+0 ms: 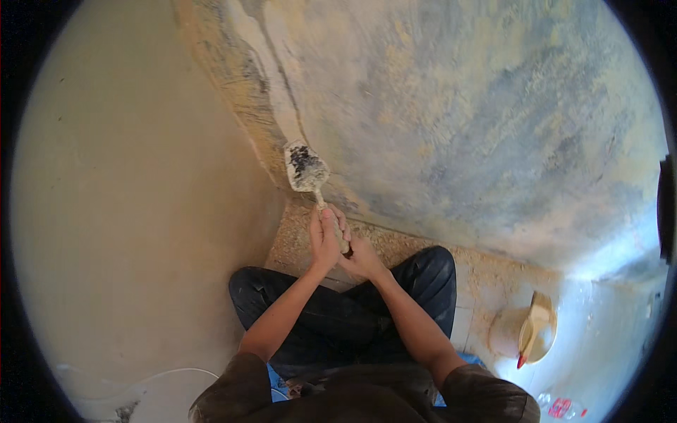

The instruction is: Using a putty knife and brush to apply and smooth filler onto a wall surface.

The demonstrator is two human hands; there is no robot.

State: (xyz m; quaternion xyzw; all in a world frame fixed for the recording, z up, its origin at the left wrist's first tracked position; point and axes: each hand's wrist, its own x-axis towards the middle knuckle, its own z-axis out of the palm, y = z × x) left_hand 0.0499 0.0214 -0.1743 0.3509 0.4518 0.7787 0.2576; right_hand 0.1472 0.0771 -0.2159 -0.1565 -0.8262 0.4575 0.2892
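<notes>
A trowel with a pale, dark-smeared blade points away from me, its blade at the strip of whitish filler on the rough wall near the corner. My left hand is closed round the trowel's caked handle, thumb along its top. At the handle's butt end, my right hand is closed against it, its fingers partly hidden behind the handle and the left hand. Whether the blade touches the wall cannot be made out.
A smooth beige wall rises at my left; a patchy grey-yellow wall stands ahead. Crumbly debris lies along its foot. To my right is a bucket with a red-tipped tool across it. A clear bottle lies behind it.
</notes>
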